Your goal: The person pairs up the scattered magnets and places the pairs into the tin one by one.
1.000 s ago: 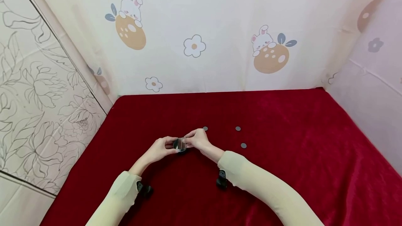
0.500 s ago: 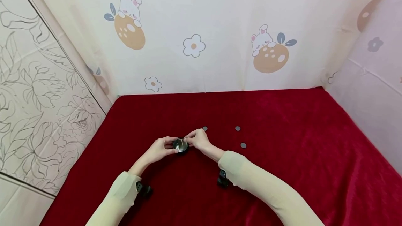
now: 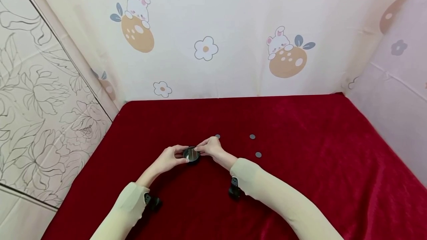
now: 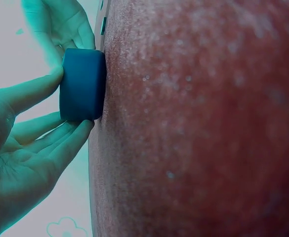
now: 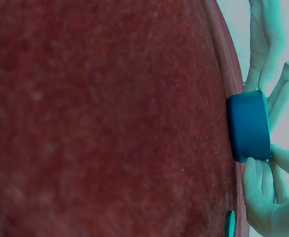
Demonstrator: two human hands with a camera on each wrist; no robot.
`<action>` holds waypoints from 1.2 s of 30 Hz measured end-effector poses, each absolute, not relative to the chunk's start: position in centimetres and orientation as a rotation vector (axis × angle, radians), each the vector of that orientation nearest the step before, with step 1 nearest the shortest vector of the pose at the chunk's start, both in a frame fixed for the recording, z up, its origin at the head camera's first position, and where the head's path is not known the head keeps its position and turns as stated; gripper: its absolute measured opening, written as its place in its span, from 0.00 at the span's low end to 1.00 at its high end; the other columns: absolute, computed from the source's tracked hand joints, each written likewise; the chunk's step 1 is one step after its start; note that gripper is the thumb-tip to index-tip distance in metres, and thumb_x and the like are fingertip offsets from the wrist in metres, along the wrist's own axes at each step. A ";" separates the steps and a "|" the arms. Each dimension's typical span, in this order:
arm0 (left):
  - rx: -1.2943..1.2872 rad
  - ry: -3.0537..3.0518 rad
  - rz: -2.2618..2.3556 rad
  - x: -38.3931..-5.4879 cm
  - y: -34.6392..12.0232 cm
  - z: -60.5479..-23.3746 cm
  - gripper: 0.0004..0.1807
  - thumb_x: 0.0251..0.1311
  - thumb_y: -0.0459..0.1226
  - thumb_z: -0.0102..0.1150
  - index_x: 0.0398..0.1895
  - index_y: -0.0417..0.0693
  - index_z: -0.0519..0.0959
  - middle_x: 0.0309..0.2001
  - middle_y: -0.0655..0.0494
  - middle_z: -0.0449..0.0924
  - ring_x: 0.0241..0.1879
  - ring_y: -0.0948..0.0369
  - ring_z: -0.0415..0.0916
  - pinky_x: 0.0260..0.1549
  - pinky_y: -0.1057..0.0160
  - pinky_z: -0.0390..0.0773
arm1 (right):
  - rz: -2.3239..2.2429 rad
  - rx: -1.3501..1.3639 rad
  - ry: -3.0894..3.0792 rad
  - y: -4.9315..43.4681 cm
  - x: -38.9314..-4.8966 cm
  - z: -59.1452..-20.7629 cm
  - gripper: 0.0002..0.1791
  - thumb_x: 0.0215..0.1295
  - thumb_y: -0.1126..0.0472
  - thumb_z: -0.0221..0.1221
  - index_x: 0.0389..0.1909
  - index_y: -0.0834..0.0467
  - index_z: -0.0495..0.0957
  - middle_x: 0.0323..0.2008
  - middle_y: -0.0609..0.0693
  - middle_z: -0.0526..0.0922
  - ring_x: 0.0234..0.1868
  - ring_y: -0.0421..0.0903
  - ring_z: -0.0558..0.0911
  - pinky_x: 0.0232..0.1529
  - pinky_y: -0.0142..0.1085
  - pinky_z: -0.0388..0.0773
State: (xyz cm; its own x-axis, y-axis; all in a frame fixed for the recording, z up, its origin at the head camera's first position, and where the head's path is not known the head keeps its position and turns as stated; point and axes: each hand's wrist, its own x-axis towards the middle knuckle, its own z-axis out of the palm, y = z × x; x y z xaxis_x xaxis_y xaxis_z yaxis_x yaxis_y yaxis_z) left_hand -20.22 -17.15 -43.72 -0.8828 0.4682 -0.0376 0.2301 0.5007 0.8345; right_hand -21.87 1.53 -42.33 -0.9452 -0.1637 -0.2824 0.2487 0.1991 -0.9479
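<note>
A short round black case (image 3: 191, 157) with a glossy top that shows reflections stands on the red cloth, between both hands. My left hand (image 3: 169, 159) holds it from the left, thumb at the near side and fingers at the far side. From the right, my right hand (image 3: 211, 148) grips the rim, thumb and fingertips together at its upper right edge. In the left wrist view the case (image 4: 83, 86) appears as a smooth-walled block with fingers on both ends. The right wrist view shows the case (image 5: 250, 127) low against the cloth, the right fingertips against its wall.
Small flat grey discs lie on the red cloth (image 3: 300, 132): one disc (image 3: 218, 136) just behind my right hand, another disc (image 3: 252, 136) farther right, and a third disc (image 3: 258, 155) nearer. A patterned curtain (image 3: 233, 66) hangs behind the table.
A clear rectangular outline over the case a second ago gives way to a round glossy top with a thin bright line. Both hands stay almost in place; the right fingers shift slightly.
</note>
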 end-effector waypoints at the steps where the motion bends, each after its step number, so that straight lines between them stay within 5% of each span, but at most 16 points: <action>1: 0.581 2.489 1.322 -20.2 -17.2 -43.7 0.26 0.52 0.35 0.60 0.54 0.35 0.69 0.52 0.39 0.70 0.47 0.50 0.74 0.42 0.58 0.74 | -1.797 0.080 2.169 1.5 -21.9 -42.4 0.08 0.49 0.72 0.61 0.31 0.73 0.80 0.33 0.63 0.81 0.32 0.51 0.82 0.32 0.37 0.78; 13: 0.582 2.462 1.317 -19.0 -16.6 -41.4 0.25 0.53 0.30 0.57 0.55 0.28 0.66 0.52 0.33 0.68 0.48 0.44 0.72 0.43 0.54 0.73 | -1.725 -0.085 2.180 2.2 -21.6 -42.1 0.09 0.52 0.72 0.59 0.35 0.72 0.79 0.36 0.63 0.79 0.34 0.53 0.81 0.34 0.38 0.78; 25: 0.603 2.663 1.196 -19.7 -16.8 -42.9 0.25 0.54 0.38 0.59 0.55 0.39 0.69 0.51 0.45 0.72 0.49 0.52 0.71 0.46 0.54 0.71 | -1.315 -0.629 2.462 4.8 -20.9 -41.0 0.11 0.55 0.63 0.59 0.39 0.62 0.79 0.35 0.51 0.81 0.34 0.45 0.78 0.31 0.31 0.73; 36: 0.728 2.768 1.163 -19.2 -15.2 -41.7 0.23 0.54 0.39 0.59 0.53 0.41 0.72 0.50 0.51 0.72 0.51 0.55 0.69 0.48 0.52 0.69 | -1.231 -0.827 2.466 8.0 -20.1 -39.9 0.14 0.57 0.63 0.58 0.42 0.65 0.77 0.39 0.56 0.79 0.35 0.46 0.78 0.34 0.30 0.73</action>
State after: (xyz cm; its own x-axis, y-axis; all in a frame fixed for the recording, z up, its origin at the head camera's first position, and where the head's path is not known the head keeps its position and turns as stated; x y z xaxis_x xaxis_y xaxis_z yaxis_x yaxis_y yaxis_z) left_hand -19.16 -15.19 -41.70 -0.8877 0.4416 0.1303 0.4021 0.6059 0.6864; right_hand -20.11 7.97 -39.94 -0.8029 -0.5958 0.0179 -0.3725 0.4781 -0.7954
